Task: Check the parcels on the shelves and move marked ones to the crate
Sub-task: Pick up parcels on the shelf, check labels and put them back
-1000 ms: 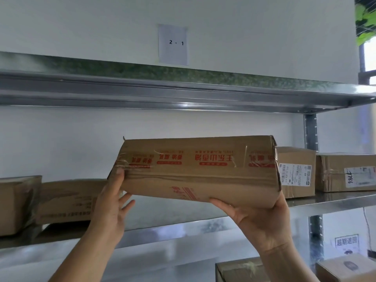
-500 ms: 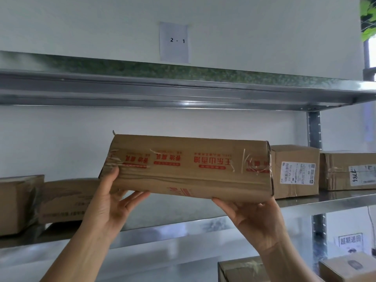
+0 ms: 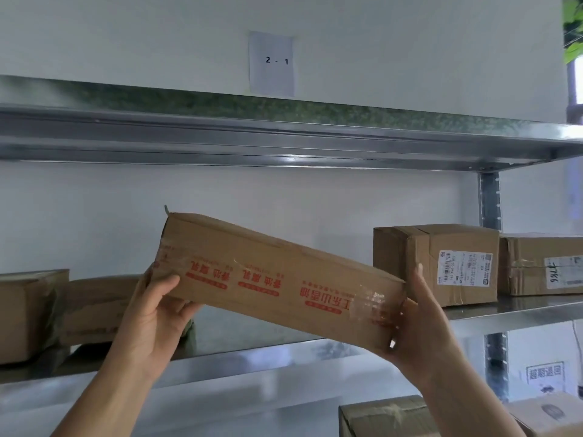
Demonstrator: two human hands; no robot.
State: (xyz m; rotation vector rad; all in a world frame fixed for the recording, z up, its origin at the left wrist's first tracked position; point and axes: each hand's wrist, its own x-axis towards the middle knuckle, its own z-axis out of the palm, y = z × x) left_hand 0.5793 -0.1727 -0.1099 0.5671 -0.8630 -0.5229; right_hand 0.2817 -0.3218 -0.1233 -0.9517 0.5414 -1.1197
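Presently, left hand (image 3: 151, 320) and right hand (image 3: 421, 326) grip the tilted box (image 3: 271, 272) at its ends; glossy tape (image 3: 375, 299) could let it slip.

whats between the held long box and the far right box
A cardboard box with a barcode label, standing on the shelf, in the head view.

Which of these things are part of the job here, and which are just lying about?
Job: long box, gripped by left hand and right hand; labelled box, far-right box and left boxes on the shelf.
Lying about: wall sign, leaves, lower notice.
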